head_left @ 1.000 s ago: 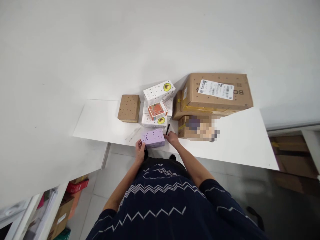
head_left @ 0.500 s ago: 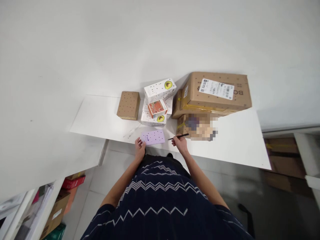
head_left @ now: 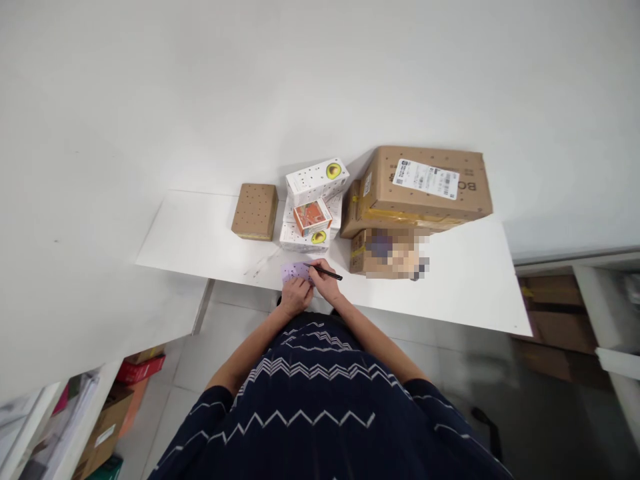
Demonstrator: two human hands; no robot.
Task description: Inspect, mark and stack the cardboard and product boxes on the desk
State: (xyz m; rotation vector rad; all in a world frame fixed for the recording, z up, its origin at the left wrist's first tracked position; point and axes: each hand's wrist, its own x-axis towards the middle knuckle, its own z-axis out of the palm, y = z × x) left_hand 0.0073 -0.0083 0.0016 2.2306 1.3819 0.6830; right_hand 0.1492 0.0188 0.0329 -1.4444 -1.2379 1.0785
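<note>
A small purple paper [head_left: 289,271] with dark dots lies near the front edge of the white table, partly covered by both hands. My left hand [head_left: 297,295] rests on its lower part, fingers bent and lying flat over it. My right hand [head_left: 325,283] pinches a black pen [head_left: 330,272], whose tip points left onto the upper part of the paper. Just behind the paper stand stacked white boxes with an avocado picture [head_left: 306,237]. A small orange and white box [head_left: 313,217] sits among them.
A brown dotted box [head_left: 255,211] stands left of the stack. On the right are a large labelled carton [head_left: 425,183] and a smaller carton [head_left: 358,252], partly pixelated. The white table [head_left: 465,280] ends in front of my body; shelves flank it below.
My right hand has moved left with the pen, from beside the paper onto it. My left hand has shifted right from the paper's left edge and now covers its lower part.
</note>
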